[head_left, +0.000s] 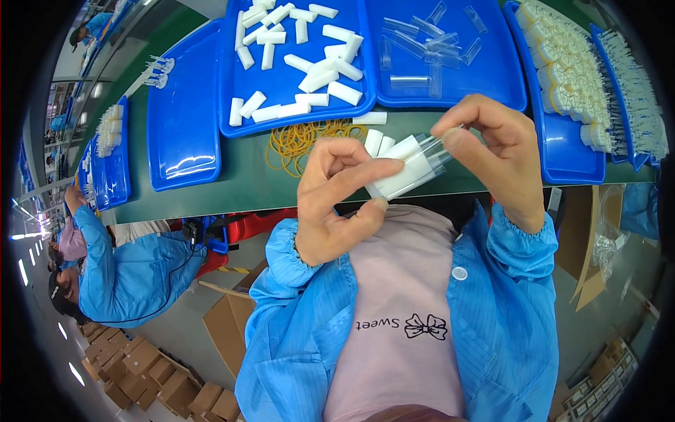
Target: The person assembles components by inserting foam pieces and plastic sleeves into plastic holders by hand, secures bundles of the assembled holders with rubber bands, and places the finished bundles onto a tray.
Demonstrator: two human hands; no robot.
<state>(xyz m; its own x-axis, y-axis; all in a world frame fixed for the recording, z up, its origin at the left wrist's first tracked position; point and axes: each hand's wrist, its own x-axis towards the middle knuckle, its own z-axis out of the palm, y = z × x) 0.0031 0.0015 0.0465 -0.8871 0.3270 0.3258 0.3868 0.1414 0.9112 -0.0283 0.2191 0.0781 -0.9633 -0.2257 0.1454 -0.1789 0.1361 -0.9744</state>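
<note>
My left hand (337, 197) is closed round a small bundle of white blocks (409, 172) with clear plastic sleeves (437, 160) sticking out on its right side. The thumb is below and a finger lies across the top. At the far right end of the sleeves, my right hand (496, 151) pinches thumb and forefinger together; what sits between the fingertips is too small to tell. Just beyond the bundle, on the green table, are two more white blocks (380, 143) and yellow rubber bands (299, 144) in a loose heap.
Beyond my hands stand a blue tray (230, 123) of white blocks and a blue tray (492, 77) of clear sleeves. Racks of yellow-white round parts (569, 77) fill the right. At left are another blue tray (183, 133) and a seated person in blue (140, 274).
</note>
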